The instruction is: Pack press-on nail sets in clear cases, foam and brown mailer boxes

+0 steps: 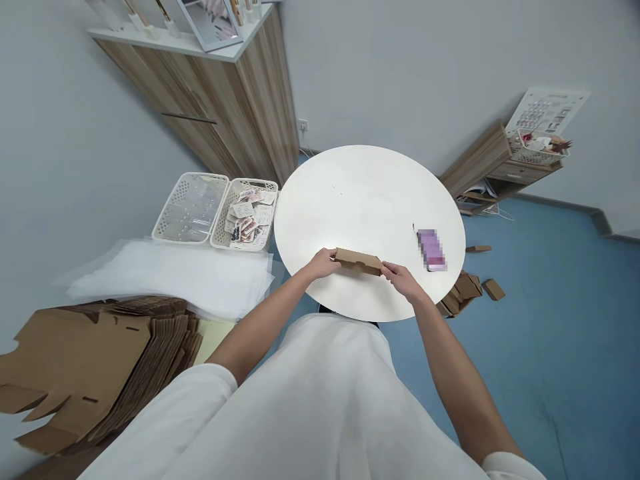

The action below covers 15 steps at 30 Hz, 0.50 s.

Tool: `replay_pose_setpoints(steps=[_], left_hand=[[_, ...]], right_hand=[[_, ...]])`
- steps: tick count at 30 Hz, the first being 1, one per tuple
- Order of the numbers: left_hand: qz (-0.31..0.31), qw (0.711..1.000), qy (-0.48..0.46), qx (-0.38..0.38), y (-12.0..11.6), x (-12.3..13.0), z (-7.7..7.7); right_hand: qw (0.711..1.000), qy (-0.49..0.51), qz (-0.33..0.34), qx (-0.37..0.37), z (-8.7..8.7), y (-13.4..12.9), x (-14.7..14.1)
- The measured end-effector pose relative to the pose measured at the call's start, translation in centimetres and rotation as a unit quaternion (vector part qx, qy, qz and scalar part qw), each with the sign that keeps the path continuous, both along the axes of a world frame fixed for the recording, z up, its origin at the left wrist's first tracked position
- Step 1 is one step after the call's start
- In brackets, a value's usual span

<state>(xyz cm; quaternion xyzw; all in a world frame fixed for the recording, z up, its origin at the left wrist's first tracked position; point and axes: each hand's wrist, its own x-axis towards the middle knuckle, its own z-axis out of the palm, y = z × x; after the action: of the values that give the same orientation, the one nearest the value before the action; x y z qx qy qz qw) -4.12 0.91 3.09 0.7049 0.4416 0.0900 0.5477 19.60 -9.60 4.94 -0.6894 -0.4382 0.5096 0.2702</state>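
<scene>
Between my two hands is a small flat cardboard box, brown and folded into shape, just above or on the near part of the round white table. My left hand grips its left end, fingers closed round the corner. At the opposite end my right hand pinches the right corner. The box's long side with a small notch faces me. Whether its underside touches the tabletop I cannot tell.
A purple phone-like object, blurred, lies on the table's right. Left stand two white baskets, clear plastic sheets and stacked flat cardboard blanks. Several folded boxes are on the blue floor at right. A wooden cabinet stands behind.
</scene>
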Motion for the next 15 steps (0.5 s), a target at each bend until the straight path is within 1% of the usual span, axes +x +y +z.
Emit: replay_pose_setpoints(steps=[5, 10, 12, 15], left_hand=[[0.026, 0.998, 0.047, -0.016, 1.2, 0.2, -0.1], [0.039, 0.998, 0.052, 0.0, 1.9, 0.0, -0.1], [0.037, 0.998, 0.058, 0.012, 2.2, 0.1, 0.0], [0.033, 0.997, 0.055, 0.051, 2.7, 0.3, 0.2]], right_hand=[[1.0, -0.022, 0.009, -0.02, 0.5, 1.7, 0.6], [0.999, -0.028, -0.02, -0.042, 0.6, 2.6, 1.1], [0.998, -0.023, -0.034, -0.054, 0.5, 2.9, 1.2], [0.997, -0.011, -0.047, -0.055, 0.2, 3.5, 1.4]])
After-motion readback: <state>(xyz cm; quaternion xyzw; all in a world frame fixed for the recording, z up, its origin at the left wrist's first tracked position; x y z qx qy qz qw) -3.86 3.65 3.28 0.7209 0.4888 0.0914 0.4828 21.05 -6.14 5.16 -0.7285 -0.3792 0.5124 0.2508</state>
